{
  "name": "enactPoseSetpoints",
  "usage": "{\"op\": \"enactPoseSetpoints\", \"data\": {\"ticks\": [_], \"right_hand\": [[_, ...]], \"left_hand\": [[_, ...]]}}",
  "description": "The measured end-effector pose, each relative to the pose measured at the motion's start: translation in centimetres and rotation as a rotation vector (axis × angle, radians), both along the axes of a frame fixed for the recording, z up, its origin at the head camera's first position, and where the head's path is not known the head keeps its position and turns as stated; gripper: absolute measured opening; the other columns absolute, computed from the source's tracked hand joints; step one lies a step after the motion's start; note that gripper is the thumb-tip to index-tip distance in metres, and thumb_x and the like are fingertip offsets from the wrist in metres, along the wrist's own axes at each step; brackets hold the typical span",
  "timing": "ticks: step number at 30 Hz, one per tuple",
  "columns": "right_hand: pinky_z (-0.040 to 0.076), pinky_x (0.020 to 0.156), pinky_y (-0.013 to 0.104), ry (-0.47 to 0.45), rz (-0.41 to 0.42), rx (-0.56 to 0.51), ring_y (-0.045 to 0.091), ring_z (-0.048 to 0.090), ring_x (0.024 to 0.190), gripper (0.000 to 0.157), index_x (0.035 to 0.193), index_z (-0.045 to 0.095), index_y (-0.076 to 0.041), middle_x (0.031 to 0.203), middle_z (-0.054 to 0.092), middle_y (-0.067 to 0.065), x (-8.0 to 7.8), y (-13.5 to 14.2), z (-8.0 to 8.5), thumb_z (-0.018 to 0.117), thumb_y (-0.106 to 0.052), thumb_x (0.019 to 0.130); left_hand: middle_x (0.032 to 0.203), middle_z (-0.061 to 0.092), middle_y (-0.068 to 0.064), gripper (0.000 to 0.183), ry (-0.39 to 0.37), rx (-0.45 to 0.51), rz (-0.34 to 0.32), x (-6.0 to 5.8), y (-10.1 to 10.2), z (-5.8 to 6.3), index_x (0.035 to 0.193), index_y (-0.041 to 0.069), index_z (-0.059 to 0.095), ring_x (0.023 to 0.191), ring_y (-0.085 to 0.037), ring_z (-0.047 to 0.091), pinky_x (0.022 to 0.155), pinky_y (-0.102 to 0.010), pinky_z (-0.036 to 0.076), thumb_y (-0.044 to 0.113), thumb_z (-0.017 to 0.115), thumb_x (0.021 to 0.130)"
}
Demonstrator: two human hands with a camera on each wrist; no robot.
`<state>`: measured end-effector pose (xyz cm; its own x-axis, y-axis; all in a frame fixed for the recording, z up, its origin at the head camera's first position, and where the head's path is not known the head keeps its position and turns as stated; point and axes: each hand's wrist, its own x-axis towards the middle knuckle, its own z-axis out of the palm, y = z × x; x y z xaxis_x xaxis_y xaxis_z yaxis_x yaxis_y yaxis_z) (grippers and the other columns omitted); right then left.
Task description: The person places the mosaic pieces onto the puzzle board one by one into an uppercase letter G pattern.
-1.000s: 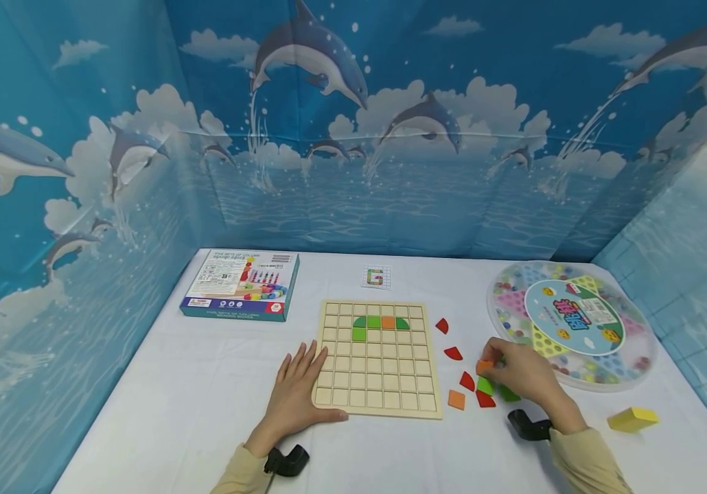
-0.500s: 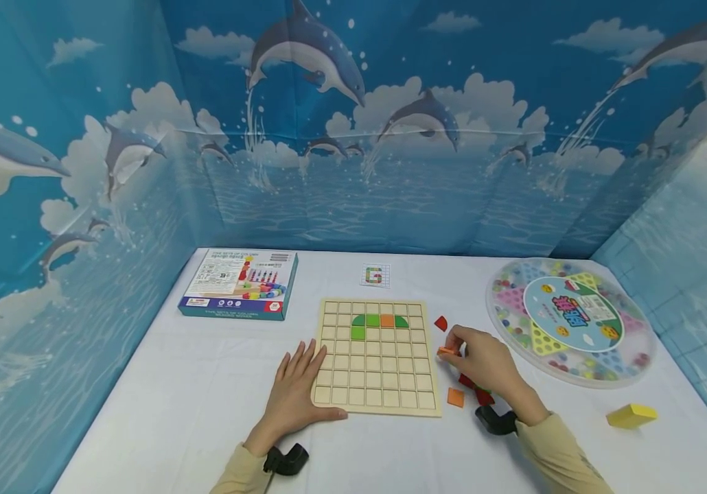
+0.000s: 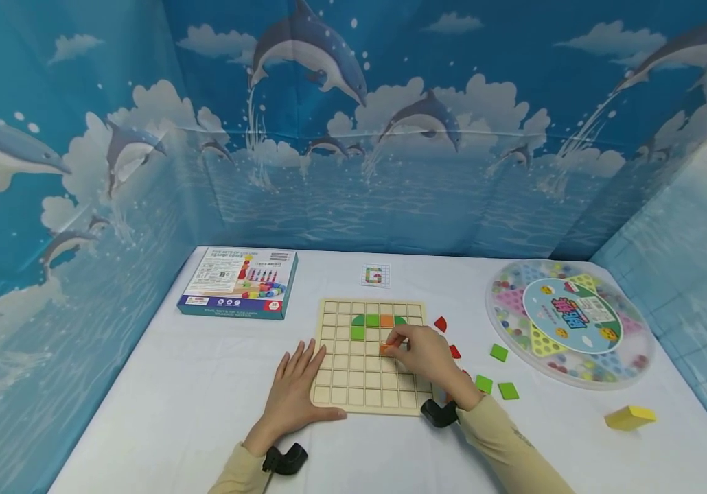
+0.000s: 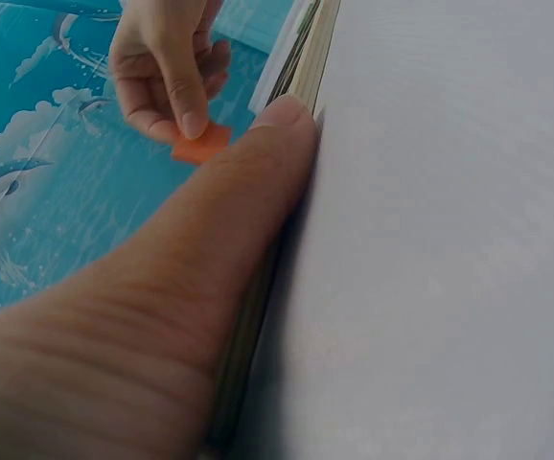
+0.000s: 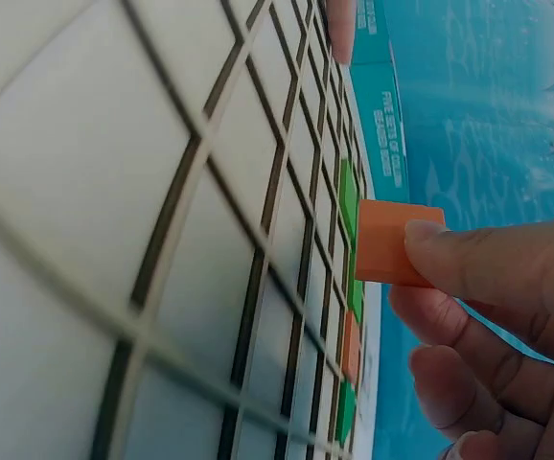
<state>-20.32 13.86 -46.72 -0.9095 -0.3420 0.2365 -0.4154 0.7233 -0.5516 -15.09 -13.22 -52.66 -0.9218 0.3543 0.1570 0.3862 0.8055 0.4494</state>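
My right hand (image 3: pixel 424 353) pinches an orange square tile (image 5: pixel 384 244) between thumb and index finger, over the middle of the wooden grid board (image 3: pixel 360 399). Fingers spread, my left hand (image 3: pixel 298 391) rests at the board's left front corner; its thumb (image 4: pixel 258 158) lies along the front edge. A row near the back of the board holds a green rounded piece (image 3: pixel 358 320), a green square (image 3: pixel 373 320), an orange square (image 3: pixel 387 320) and another green rounded piece (image 3: pixel 399 320). One more green square (image 3: pixel 357 333) sits in the cell in front of the row's left end.
Right of the board lie red wedge pieces (image 3: pixel 441 324) and loose green squares (image 3: pixel 498 353), partly behind my right arm. A pattern card (image 3: pixel 375 276) is behind the board. A game box (image 3: pixel 236 281) stands back left, a round marble-filled case (image 3: pixel 508 309) and yellow block (image 3: pixel 630 418) at right.
My right hand has picked the orange tile from the loose pieces and carried it left over the board. The left hand stays where it was.
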Motion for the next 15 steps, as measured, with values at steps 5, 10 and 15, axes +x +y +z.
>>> {"op": "enactPoseSetpoints", "data": {"ticks": [5,10,15], "right_hand": [[0.038,0.047,0.023,-0.048,0.032,-0.023,0.005,0.046,0.055,0.012,0.078,0.066,-0.019,0.071,0.059,-0.014,-0.5,-1.7,0.1,0.078,-0.020,0.080],[0.039,0.048,0.023,-0.062,0.054,-0.012,0.004,0.047,0.056,0.010,0.079,0.067,-0.018,0.071,0.059,-0.013,-1.1,-2.9,-0.2,0.076,-0.018,0.081],[0.038,0.047,0.023,-0.064,0.050,0.001,0.004,0.047,0.054,0.010,0.079,0.066,-0.018,0.071,0.059,-0.012,-1.5,-3.9,-0.4,0.075,-0.018,0.082]], "left_hand": [[0.155,0.021,-0.012,0.116,0.016,-0.011,0.002,-0.1,-0.2,-0.1,0.150,0.011,0.029,0.142,-0.030,0.010,0.112,-0.050,0.006,0.073,0.070,0.062],[0.155,0.021,-0.012,0.116,0.014,-0.009,0.001,-0.1,-0.1,-0.2,0.150,0.011,0.029,0.142,-0.030,0.010,0.112,-0.050,0.006,0.075,0.068,0.062],[0.155,0.021,-0.012,0.116,0.007,-0.008,0.005,0.0,-0.1,-0.2,0.150,0.010,0.029,0.142,-0.030,0.010,0.111,-0.051,0.007,0.075,0.069,0.061]]}}
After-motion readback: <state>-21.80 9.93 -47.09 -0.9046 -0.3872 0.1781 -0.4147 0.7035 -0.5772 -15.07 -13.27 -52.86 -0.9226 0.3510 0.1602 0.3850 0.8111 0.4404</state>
